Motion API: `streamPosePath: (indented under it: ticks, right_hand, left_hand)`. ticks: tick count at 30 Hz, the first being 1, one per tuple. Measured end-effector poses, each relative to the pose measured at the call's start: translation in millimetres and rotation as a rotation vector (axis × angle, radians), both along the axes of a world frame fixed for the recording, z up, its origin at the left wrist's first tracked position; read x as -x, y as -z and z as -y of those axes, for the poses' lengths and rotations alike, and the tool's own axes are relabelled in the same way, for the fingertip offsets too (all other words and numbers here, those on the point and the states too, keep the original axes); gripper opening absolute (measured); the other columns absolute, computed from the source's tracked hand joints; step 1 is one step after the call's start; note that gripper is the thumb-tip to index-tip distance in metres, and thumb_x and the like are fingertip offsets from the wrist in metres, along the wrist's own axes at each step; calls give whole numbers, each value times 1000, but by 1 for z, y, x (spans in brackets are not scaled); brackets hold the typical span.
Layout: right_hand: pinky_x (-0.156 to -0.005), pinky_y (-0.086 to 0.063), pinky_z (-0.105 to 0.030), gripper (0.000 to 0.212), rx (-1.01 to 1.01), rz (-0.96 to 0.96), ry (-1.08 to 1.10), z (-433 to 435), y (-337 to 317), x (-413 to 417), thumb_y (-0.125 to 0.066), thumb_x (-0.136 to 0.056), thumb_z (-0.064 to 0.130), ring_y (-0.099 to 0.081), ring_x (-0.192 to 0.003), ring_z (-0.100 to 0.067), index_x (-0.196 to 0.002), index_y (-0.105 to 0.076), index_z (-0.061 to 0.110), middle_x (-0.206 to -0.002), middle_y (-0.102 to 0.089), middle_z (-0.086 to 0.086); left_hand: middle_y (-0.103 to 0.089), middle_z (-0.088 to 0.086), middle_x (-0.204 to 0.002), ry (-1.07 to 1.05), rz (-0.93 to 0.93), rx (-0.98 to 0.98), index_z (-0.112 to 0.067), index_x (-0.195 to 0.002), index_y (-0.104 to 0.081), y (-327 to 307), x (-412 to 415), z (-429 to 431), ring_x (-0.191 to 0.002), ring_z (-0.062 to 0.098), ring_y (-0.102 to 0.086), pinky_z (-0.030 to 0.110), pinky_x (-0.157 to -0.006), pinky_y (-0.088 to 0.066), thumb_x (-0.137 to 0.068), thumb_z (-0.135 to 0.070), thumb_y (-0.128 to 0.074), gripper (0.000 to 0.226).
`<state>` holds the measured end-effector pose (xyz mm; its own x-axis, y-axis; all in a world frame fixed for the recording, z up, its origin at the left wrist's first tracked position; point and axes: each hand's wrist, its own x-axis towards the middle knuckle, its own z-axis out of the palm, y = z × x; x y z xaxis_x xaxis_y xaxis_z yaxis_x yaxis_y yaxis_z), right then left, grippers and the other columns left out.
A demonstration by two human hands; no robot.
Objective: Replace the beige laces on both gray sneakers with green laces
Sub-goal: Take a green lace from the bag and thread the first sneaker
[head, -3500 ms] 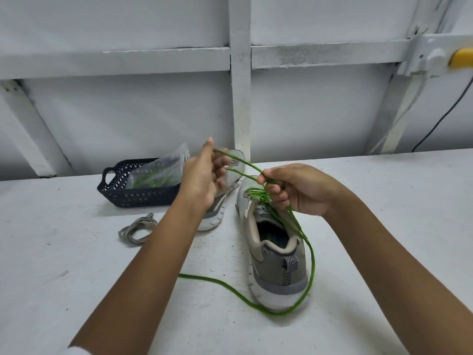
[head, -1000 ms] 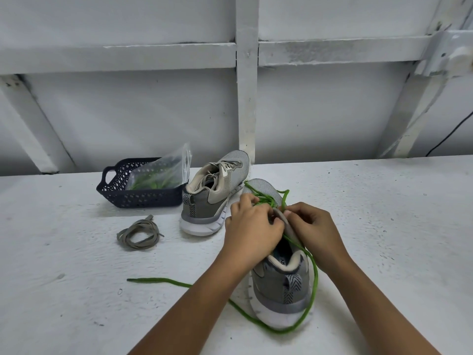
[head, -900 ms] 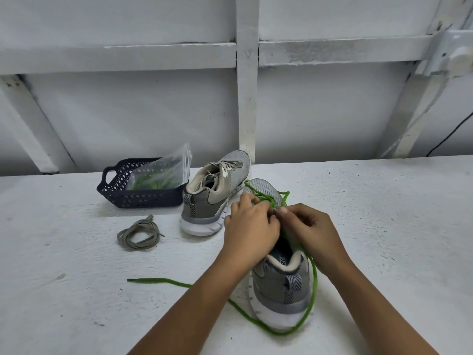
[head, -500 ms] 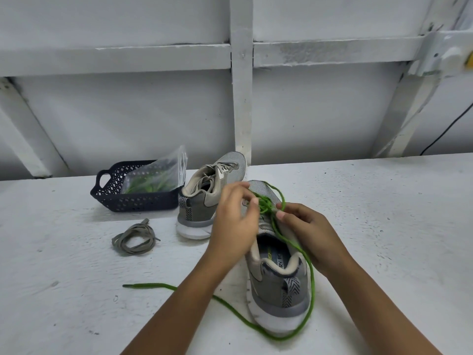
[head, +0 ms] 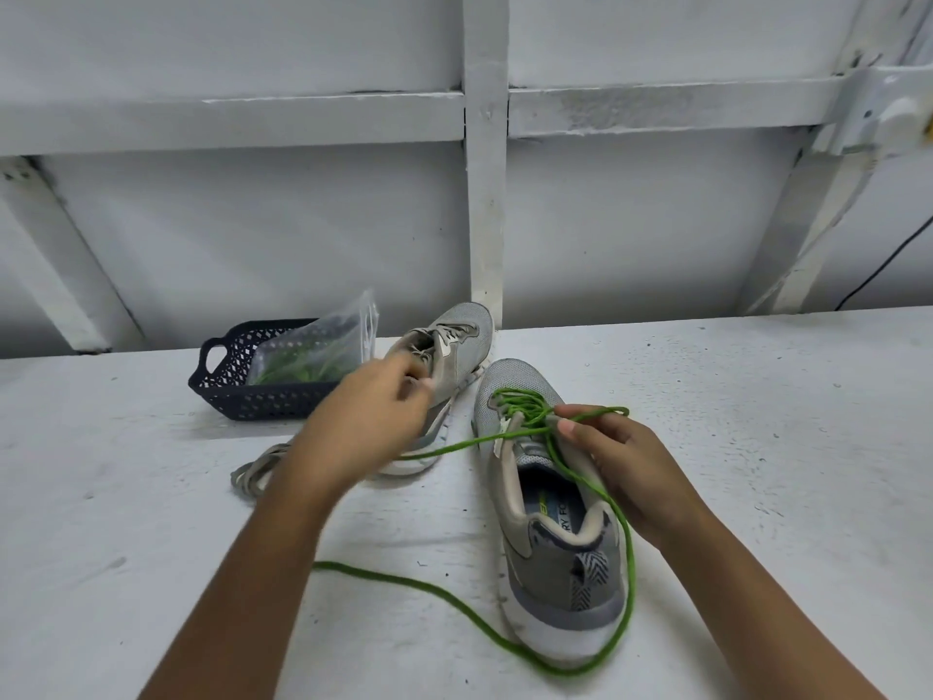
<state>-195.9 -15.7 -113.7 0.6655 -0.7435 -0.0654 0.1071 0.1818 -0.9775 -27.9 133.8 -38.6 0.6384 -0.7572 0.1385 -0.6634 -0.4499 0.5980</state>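
The near gray sneaker (head: 555, 563) lies heel toward me, with a green lace (head: 522, 409) threaded through its front eyelets. My right hand (head: 623, 459) pinches a loop of that lace above the tongue. A taut strand runs left from the eyelets to my left hand (head: 368, 421), which is blurred and grips it with curled fingers. Slack lace curls round the heel and trails across the table. The far gray sneaker (head: 462, 341) holds beige laces and is partly hidden by my left hand.
A loose beige lace (head: 250, 474) lies on the white table (head: 757, 447) beside my left forearm. A dark basket (head: 227, 394) at the back left holds a clear bag of green lace (head: 313, 356). A white framed wall stands behind.
My left hand has moved left and away from the near sneaker, drawing a strand of green lace out taut. My right hand stays at the eyelets, holding a loop.
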Motion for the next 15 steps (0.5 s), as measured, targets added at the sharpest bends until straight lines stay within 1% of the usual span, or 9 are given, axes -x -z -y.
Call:
streamPosePath:
  ticks: [1,2,3,6,8,10,12,13,15]
  right_hand:
    - [-79,-53,-21,16,1,4,-3,0,1,0,-63,-86,7,-68,-97,-17,-101,-68,5,-105,-71,-11]
    - [-82,-53,-22,17,2,7,-5,0,1,0,-63,-86,7,-67,-99,-19,-101,-68,4,-106,-71,-12]
    - [-86,-53,-26,18,6,10,-6,0,1,0,-63,-85,7,-67,-100,-20,-102,-68,3,-106,-71,-13]
    - [-96,-50,-39,26,12,17,-24,0,3,1,-64,-83,10,-65,-105,-29,-106,-66,0,-106,-70,-18]
    - [-98,-48,-44,32,10,25,-38,0,3,2,-65,-79,13,-64,-106,-32,-108,-66,-1,-106,-69,-20]
    - [-98,-48,-43,38,16,25,-45,0,3,1,-67,-74,18,-64,-107,-31,-107,-66,-1,-106,-70,-19]
    - [-97,-49,-40,40,23,30,-42,0,2,2,-68,-70,22,-64,-107,-28,-103,-68,-1,-109,-69,-16]
    - [-97,-49,-38,37,36,29,-42,0,2,2,-68,-71,22,-64,-107,-26,-100,-70,0,-111,-68,-15]
    - [-93,-51,-33,26,61,24,-52,1,2,2,-66,-78,17,-65,-104,-23,-97,-71,0,-109,-69,-15]
  left_hand:
    - [-54,3,-112,45,159,4,-25,-115,-59,2,9,5,-101,19,-54,32,-87,-44,-94,-29,-49,23]
    - [-48,2,-120,102,260,37,-26,-121,-58,4,20,11,-112,19,-47,33,-97,-38,-94,-32,-50,29]
    - [-45,1,-124,155,327,58,-27,-124,-57,5,31,18,-117,18,-42,34,-102,-35,-93,-36,-50,33]
    - [-41,-1,-130,228,477,-76,-25,-121,-58,18,55,39,-124,20,-32,37,-101,-29,-93,-43,-48,36]
    - [-40,1,-131,238,551,-161,-20,-118,-58,28,62,49,-124,22,-32,37,-98,-29,-95,-40,-45,34]
    - [-42,0,-128,254,522,-137,-19,-115,-58,34,61,52,-123,22,-33,36,-97,-29,-96,-35,-43,29]
    - [-44,-2,-119,292,392,-53,-20,-106,-62,35,55,50,-119,19,-35,33,-97,-28,-95,-33,-49,23]
    - [-45,-4,-112,325,283,-4,-21,-99,-64,32,50,46,-117,18,-37,31,-97,-29,-93,-32,-53,17]
    - [-47,-9,-101,440,-3,54,-29,-81,-65,21,36,34,-111,13,-43,28,-95,-32,-87,-31,-64,6]
